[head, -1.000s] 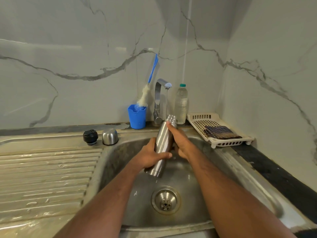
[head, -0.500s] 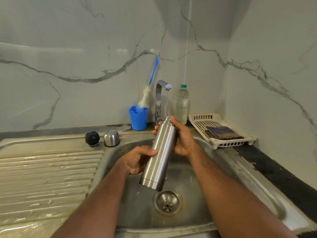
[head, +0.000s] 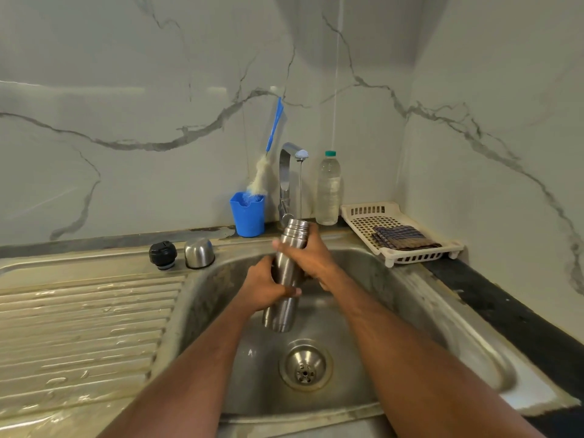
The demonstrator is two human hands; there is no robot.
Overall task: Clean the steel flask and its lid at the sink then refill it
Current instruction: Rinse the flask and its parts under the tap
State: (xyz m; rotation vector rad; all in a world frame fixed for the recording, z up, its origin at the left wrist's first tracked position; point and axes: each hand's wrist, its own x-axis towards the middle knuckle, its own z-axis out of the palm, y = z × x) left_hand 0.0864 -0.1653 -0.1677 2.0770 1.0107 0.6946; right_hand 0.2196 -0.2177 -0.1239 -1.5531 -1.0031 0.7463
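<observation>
The open steel flask [head: 286, 279] stands nearly upright over the sink basin [head: 373, 339], its mouth under the thin stream from the tap [head: 289, 181]. My left hand [head: 267, 287] grips its middle from the left. My right hand [head: 311, 256] wraps the upper part just below the threaded neck. The black stopper [head: 163, 254] and the steel cup lid [head: 199, 252] sit side by side on the sink ledge at the left, apart from the hands.
A blue cup [head: 248, 214] holding a bottle brush [head: 267, 159] stands left of the tap; a clear plastic bottle [head: 328, 188] stands right of it. A white slotted tray [head: 410, 252] with a folded cloth [head: 401, 237] sits at the back right. The wet ribbed drainboard [head: 85, 327] lies left.
The flask was lifted and tilted toward me half a second ago; now it is back lower and more upright under the tap stream, with both hands still holding it.
</observation>
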